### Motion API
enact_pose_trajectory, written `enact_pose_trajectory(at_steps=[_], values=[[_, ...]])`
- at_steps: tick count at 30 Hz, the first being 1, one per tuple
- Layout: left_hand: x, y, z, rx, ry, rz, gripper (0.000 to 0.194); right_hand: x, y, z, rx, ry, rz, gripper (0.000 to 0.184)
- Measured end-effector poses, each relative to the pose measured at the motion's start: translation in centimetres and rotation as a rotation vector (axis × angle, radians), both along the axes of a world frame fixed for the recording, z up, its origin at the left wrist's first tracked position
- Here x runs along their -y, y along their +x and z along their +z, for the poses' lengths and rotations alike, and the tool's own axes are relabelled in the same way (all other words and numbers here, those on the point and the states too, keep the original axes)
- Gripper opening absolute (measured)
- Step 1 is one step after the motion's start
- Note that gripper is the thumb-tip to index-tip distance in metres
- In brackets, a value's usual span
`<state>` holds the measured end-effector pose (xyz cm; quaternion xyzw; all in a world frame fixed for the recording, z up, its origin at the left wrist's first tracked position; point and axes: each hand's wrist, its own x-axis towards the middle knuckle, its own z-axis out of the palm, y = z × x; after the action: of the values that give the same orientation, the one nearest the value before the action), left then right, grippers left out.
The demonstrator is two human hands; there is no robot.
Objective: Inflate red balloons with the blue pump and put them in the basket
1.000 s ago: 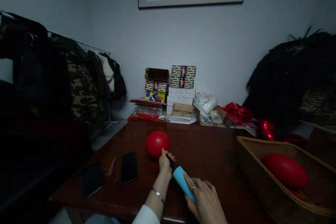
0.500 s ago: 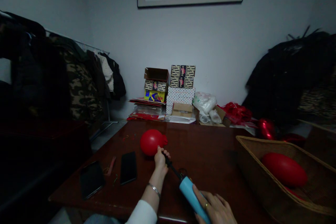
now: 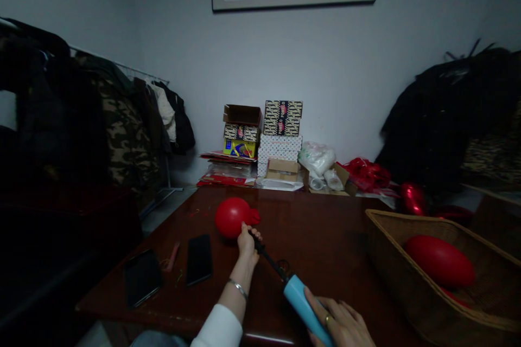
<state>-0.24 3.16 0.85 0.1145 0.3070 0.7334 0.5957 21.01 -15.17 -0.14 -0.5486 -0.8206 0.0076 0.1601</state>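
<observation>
A partly filled red balloon [image 3: 232,218] is at the far end of a hand pump with a blue barrel [image 3: 306,306] and a black rod. My left hand [image 3: 247,241] is closed around the pump's black front end, right against the balloon; the exact join is hidden by the fingers. My right hand [image 3: 342,322], wearing a ring, is wrapped round the blue barrel near the bottom edge of the view. A small red part of the balloon pokes out to the right, beyond my left hand.
Two dark phones [image 3: 199,259] lie on the brown table [image 3: 321,227] at left, beside a small red stick [image 3: 173,256]. At right stands a wicker basket [image 3: 391,260] holding a red balloon [image 3: 439,261]. Boxes [image 3: 280,152] and plastic bags [image 3: 317,158] are stacked at the back.
My right hand and the blue barrel have drawn back slightly, down and to the right, showing more black rod. My left hand and the balloon have shifted a little left and up.
</observation>
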Motion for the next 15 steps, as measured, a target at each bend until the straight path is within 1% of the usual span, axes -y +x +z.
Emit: enact_pose_trajectory(at_steps=[4, 8, 11, 15], values=[[0.2, 0.2, -0.4, 0.005, 0.006, -0.021, 0.036, -0.4, -2.0, 1.5, -0.03, -0.028, -0.057, 0.056], [0.9, 1.2, -0.9, -0.002, -0.005, -0.049, 0.037, -1.3, -4.1, 2.9, -0.056, 0.004, -0.086, 0.056], [1.4, 2.0, -1.1, -0.001, -0.017, -0.065, 0.038, -2.0, -5.3, 3.5, -0.059, 0.006, -0.105, 0.056], [1.7, 2.3, -1.4, 0.0, -0.044, -0.066, 0.038, -2.4, -6.1, 4.1, -0.06, -0.044, -0.108, 0.057]])
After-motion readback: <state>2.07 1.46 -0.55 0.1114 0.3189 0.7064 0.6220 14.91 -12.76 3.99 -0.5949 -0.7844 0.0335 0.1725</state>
